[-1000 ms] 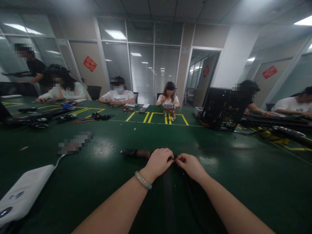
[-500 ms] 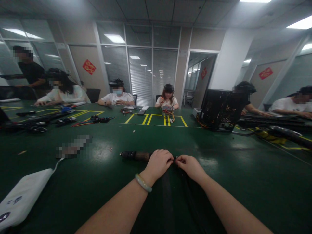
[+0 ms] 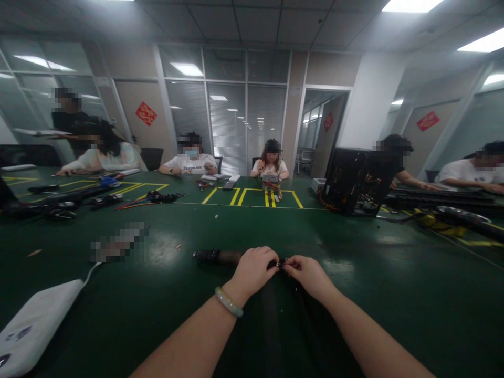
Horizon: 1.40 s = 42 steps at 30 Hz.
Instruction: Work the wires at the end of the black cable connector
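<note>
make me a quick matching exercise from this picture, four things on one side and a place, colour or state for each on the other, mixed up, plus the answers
Things
1. bangle
2. dark rod
3. white pack
4. computer case

Descriptions
A. partly hidden by the left hand
B. right of the picture's centre
C. pale green
D. lower left, with a cable

Pairs: 1-C, 2-A, 3-D, 4-B

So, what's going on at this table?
Someone is working bare-handed at a green table. Their left hand lies over a dark cylindrical piece, its fingertips close to those of the right hand, at a small item I can't make out. A white device lies to the left. Several other people sit across the table.
</note>
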{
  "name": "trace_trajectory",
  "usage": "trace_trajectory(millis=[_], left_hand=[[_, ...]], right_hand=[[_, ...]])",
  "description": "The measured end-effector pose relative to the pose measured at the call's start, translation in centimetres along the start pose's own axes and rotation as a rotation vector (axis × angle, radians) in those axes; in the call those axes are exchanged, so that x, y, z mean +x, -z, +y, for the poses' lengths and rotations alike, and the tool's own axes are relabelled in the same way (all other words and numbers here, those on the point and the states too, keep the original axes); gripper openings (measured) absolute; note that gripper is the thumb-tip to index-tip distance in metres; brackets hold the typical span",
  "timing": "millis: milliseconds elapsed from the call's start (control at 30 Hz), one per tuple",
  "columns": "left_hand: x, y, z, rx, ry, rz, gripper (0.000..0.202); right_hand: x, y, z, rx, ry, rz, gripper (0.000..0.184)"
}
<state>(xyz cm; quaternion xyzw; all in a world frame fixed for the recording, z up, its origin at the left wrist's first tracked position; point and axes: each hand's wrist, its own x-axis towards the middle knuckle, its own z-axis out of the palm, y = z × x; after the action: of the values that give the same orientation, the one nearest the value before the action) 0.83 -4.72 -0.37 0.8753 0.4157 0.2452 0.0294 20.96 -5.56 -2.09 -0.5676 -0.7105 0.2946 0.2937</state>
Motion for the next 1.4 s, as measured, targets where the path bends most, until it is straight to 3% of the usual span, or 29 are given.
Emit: trace_trajectory(millis=[833,1400], left_hand=[[0.0,0.0,0.3,0.005,0.029,0.003,0.007],[0.1,0.0,0.4,0.018,0.031,-0.016,0.006]], right_hand=[[-0.2,0.2,-0.2,0.032,0.016,-0.024,0.017],[-0.1,-0.7,-0.1,-0.008,-0.006,0.053,0.013]])
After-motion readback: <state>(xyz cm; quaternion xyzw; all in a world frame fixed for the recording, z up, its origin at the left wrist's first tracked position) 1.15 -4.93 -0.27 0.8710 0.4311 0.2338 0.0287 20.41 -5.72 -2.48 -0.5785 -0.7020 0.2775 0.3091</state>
